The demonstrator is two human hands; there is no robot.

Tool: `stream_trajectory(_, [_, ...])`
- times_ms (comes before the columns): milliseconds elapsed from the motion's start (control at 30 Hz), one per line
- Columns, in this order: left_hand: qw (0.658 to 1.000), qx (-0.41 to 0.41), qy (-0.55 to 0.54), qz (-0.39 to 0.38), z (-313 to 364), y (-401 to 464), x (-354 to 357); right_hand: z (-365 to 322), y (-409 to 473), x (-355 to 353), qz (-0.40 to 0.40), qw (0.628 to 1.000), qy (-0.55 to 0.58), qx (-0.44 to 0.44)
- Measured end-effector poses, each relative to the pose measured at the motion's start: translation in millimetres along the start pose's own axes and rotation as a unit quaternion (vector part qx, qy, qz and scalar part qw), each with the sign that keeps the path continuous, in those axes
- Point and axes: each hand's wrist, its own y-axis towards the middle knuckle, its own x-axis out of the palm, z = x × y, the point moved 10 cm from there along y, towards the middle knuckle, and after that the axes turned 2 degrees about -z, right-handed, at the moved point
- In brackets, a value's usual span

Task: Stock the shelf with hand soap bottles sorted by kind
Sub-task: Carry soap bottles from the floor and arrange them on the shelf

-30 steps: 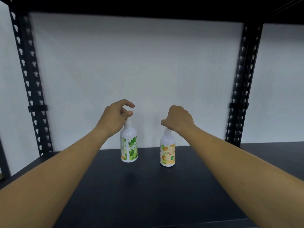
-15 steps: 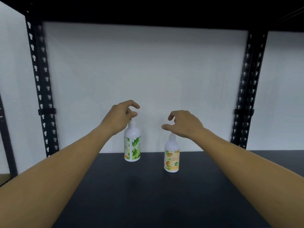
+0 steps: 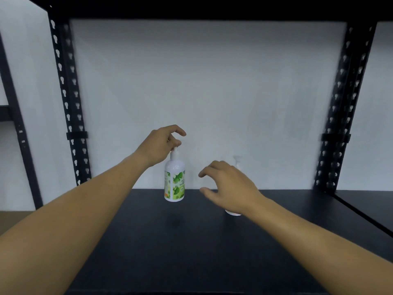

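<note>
A white soap bottle with a green leaf label (image 3: 174, 185) stands upright near the back of the black shelf board (image 3: 191, 248). My left hand (image 3: 161, 147) reaches over it and pinches its pump head. To its right stands a second white bottle with an orange label (image 3: 237, 161), mostly hidden behind my right hand (image 3: 230, 187); only its pump and the bottom edge show. My right hand hovers in front of that bottle with fingers spread and holds nothing.
Black perforated uprights (image 3: 68, 103) (image 3: 340, 116) frame the bay on the left and right. A white wall (image 3: 202, 86) closes the back. The shelf above (image 3: 191, 7) runs across the top. Another black board (image 3: 365, 207) continues to the right.
My right hand has let go of the orange-label bottle's pump, opened and drawn back toward me. My left hand stays on the green-label bottle's pump.
</note>
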Motion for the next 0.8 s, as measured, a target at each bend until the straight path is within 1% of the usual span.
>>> stream_trajectory(167, [1.000,-0.008,-0.008,-0.005,-14,-5,2,-2,-24,65,-0.111,0.989,0.079,0.054])
stream_trajectory(300, [1.000,-0.010,-0.024,-0.005,-23,-4,3,-7,-47,118,-0.222,0.959,0.142,0.105])
stream_trajectory(367, [0.999,-0.009,-0.036,-0.007,-24,-4,3,-12,-58,136,-0.258,0.953,0.121,0.108])
stream_trajectory(467, [0.998,-0.007,-0.061,-0.022,-24,-2,6,-14,-63,144,-0.254,0.957,0.084,0.111])
stream_trajectory(667, [0.993,0.000,-0.094,-0.074,-22,1,20,-10,-65,143,-0.250,0.956,0.077,0.130])
stream_trajectory(800, [0.988,-0.003,-0.116,-0.101,-25,-2,32,-5,-71,141,-0.250,0.953,0.068,0.159])
